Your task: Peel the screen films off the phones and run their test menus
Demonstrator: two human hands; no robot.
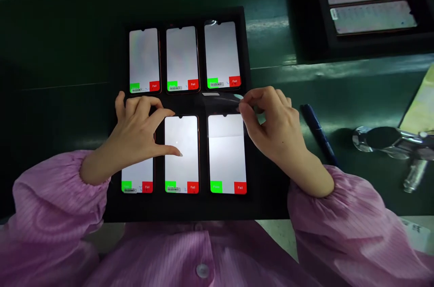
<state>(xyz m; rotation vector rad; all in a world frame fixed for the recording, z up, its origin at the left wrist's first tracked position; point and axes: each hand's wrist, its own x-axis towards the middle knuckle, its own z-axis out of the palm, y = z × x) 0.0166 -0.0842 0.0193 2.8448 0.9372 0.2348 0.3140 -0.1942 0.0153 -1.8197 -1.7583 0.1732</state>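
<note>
My right hand pinches the corner of a thin clear film between thumb and forefinger. A pale tab shows at that corner, and a white label lies along the film's far edge. The film is lifted over the top of the lower right phone, whose lit white screen carries green and red boxes. My left hand is open, thumb and forefinger spread around the upper part of the lower middle phone; whether they press on it I cannot tell. Its wrist and palm partly cover the lower left phone.
Three more lit phones, one being the upper middle phone, fill the back row of the black tray. A dark blue pen and a clear-and-metal object lie at right. Another black tray with phones stands back right.
</note>
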